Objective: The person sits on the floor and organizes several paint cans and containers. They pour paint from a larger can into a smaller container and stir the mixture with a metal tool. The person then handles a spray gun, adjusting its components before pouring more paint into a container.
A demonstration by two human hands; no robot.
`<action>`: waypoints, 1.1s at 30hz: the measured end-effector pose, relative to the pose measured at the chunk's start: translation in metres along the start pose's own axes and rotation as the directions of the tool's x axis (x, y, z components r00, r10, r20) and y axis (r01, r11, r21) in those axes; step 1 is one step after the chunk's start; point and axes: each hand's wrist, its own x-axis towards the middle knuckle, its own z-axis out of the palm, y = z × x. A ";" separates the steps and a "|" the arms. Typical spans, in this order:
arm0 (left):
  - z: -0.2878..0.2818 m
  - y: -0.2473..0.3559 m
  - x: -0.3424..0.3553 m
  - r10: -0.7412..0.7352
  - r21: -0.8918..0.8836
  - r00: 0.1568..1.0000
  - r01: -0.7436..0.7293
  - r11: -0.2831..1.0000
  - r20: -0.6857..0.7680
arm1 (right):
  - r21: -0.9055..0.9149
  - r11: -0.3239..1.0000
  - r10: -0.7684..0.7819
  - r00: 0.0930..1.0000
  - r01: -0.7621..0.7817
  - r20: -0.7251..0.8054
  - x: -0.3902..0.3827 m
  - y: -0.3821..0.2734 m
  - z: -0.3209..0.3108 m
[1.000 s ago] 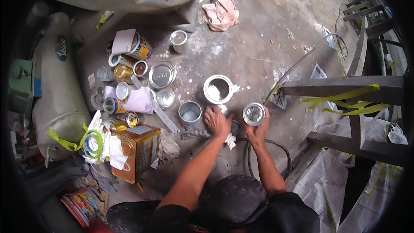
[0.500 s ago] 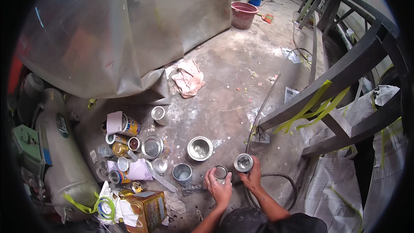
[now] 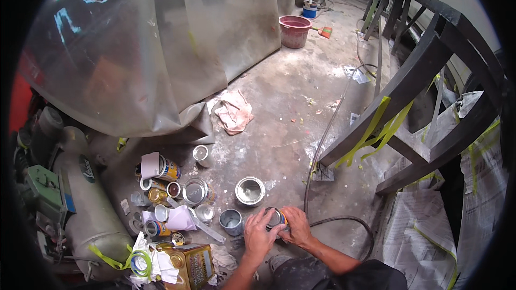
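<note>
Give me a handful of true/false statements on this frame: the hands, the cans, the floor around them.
1. Both hands, left hand and right hand, are on one small can. True.
2. The open can just beyond the hands has its lid on. False: it is open, showing a pale inside.
3. A crumpled rag lies on the concrete floor. True.
4. The red bucket stands beside the hands. False: it is far off, by the plastic sheet.

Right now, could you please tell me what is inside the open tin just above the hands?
The open tin shows only a pale, shiny interior; no separate object is visible inside. The left hand and right hand enclose a smaller can, hiding its contents.
</note>
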 end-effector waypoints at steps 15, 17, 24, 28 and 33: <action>0.013 -0.027 0.001 0.120 0.145 0.993 -0.118 0.982 -0.002 | 0.096 0.990 0.106 0.994 -0.103 -0.029 0.014 -0.011 -0.001; 0.008 -0.004 0.016 0.142 0.123 0.989 -0.147 0.982 0.047 | 0.289 0.938 0.227 0.969 -0.190 -0.098 0.014 -0.003 -0.002; -0.029 -0.003 -0.002 -0.042 -0.084 0.820 -0.008 0.996 -0.571 | 0.339 0.931 0.140 0.990 -0.136 0.013 0.156 -0.020 -0.006; -0.044 -0.071 -0.054 -0.483 -0.333 0.515 0.360 0.872 -0.708 | 0.326 0.945 -0.086 0.969 0.005 0.233 0.255 -0.037 0.049; -0.034 -0.109 -0.084 -0.807 -0.722 0.249 0.360 0.590 -0.536 | 0.260 0.963 -0.089 0.825 -0.072 0.557 0.315 -0.001 0.147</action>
